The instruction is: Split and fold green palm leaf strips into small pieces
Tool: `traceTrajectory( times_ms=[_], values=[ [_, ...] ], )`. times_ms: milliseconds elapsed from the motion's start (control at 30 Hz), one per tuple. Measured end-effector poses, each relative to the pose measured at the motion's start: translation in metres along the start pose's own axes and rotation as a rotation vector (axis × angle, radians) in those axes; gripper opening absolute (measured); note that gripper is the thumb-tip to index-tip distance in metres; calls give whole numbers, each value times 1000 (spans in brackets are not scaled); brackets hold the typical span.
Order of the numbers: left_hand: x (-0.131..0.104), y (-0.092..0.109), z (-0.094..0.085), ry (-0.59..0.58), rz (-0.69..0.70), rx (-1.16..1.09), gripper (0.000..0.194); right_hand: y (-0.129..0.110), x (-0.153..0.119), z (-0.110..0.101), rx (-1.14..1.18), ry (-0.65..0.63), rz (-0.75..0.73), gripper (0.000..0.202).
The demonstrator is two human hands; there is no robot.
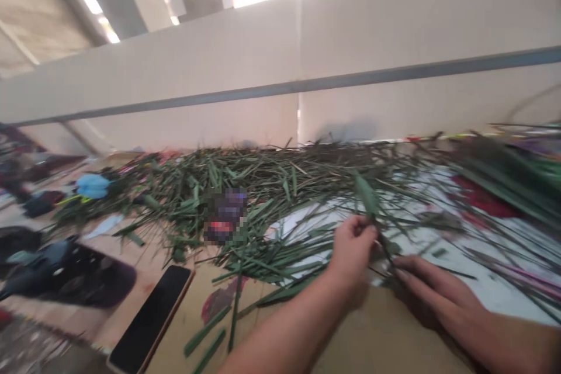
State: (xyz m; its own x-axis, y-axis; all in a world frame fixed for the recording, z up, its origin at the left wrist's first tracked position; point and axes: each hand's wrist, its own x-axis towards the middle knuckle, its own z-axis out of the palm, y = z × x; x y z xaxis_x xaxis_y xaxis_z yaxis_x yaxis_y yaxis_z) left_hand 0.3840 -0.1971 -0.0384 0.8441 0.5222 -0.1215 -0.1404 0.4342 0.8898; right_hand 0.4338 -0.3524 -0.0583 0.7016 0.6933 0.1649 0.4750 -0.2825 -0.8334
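My left hand (354, 248) is closed in a pinch round a thin dark stem just below its broad green leaf (367, 196). Lower on the same stem, the fingers of my right hand (438, 289) are pressed together round it. The leafy stem stands tilted between the two hands, leaf end up and away from me. Beneath them lie a brown board (363, 333) and a white sheet (302, 216). Blur hides the exact fingertip contact, and the leaf's material cannot be told.
A long heap of green stems and leaves (263, 181) runs along the white wall (197, 117). A phone (151, 318) lies at front left, beside loose green strips (208, 333). Farther left are a dark tool (65, 269) and a light-blue flower shape (93, 186). Blurred green bundles (512, 181) lie right.
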Motion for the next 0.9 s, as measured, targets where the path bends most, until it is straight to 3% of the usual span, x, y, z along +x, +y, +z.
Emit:
traceTrajectory(
  times_ms=[67, 167, 533, 700, 900],
  values=[
    [3, 1, -2, -15, 40, 31, 28, 1, 2, -1, 67, -78, 44, 30],
    [4, 1, -3, -20, 87, 77, 28, -3, 4, 0, 141, -97, 55, 27],
    [-4, 17, 7, -48, 148, 143, 22, -9, 14, -4, 344, -15, -50, 20],
    [-4, 20, 21, -115, 99, 107, 23, -8, 20, -7, 596, 12, -6, 24],
    [-2, 17, 35, -133, 42, 24, 35, -8, 27, -7, 1006, -50, 144, 30]
  ],
)
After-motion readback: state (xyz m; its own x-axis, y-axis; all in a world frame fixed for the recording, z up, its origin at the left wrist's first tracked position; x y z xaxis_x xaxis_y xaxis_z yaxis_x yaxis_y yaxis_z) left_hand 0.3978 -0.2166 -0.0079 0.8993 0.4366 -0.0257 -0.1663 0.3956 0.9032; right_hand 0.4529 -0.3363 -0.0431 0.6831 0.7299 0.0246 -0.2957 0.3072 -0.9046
